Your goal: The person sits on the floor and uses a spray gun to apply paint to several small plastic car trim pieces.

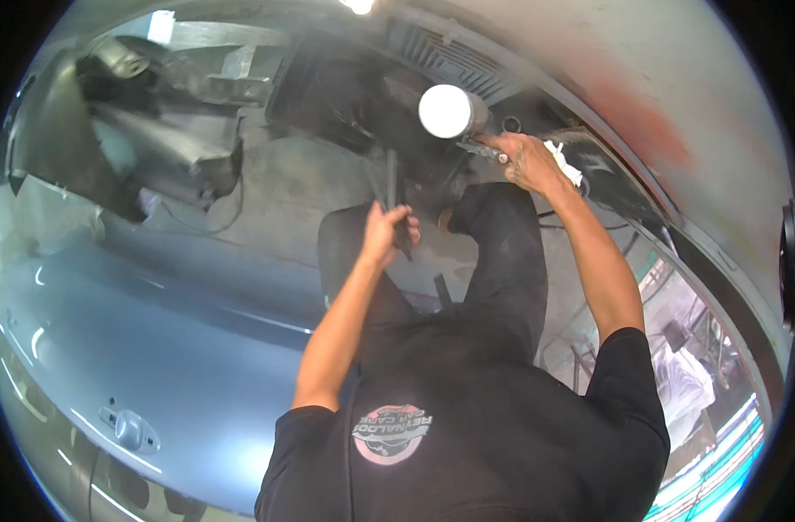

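Note:
In my right hand (528, 163) is a spray gun (483, 150), its fingers wrapped round the grip. On top of the gun sits a cup with a round white lid (444, 111). My left hand (389, 233) is closed round a long, narrow dark strip (392, 178), which extends both above and below the fist. The strip's exact kind cannot be made out. The gun is above and to the right of the strip, apart from it. Haze blurs the dark area behind both.
A glossy blue car panel (180, 348) with a handle fitting fills the left side. Dark moulded car parts (167, 130) stand at the upper left. Along the right curves a grey car body (719, 130) with a reddish patch. Crumpled plastic sheeting (680, 383) hangs at the lower right.

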Motion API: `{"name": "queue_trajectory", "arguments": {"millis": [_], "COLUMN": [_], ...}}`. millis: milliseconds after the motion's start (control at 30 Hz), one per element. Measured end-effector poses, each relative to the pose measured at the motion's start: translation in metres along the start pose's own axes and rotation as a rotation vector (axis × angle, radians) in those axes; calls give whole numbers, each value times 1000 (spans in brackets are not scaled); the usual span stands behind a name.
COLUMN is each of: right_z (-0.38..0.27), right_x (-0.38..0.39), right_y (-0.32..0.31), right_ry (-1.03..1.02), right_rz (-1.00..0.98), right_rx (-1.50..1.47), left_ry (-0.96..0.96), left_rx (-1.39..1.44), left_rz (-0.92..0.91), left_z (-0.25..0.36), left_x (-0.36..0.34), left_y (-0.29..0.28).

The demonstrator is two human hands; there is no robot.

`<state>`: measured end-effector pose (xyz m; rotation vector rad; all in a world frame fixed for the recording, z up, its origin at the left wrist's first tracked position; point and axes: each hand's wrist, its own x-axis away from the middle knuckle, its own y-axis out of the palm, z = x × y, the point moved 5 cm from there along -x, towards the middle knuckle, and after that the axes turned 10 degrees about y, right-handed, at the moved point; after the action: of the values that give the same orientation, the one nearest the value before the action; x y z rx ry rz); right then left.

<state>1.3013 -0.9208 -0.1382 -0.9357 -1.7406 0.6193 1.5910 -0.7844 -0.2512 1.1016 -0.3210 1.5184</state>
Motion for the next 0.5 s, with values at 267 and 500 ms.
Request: {"name": "queue_trajectory", "arguments": {"millis": [267,500], "right_z": [32,80], "right_x": [-101,-126], "right_y": [50,105], "right_ry": [2,83], "right_rz": [-33,-93], "right_rx": [-276,-366], "left_ry": [392,519], "left_rx": [-120,-168], "left_rz": [245,209], "left_z": [85,77], "left_x": [-211,-290], "left_y": [-82,-93]}}
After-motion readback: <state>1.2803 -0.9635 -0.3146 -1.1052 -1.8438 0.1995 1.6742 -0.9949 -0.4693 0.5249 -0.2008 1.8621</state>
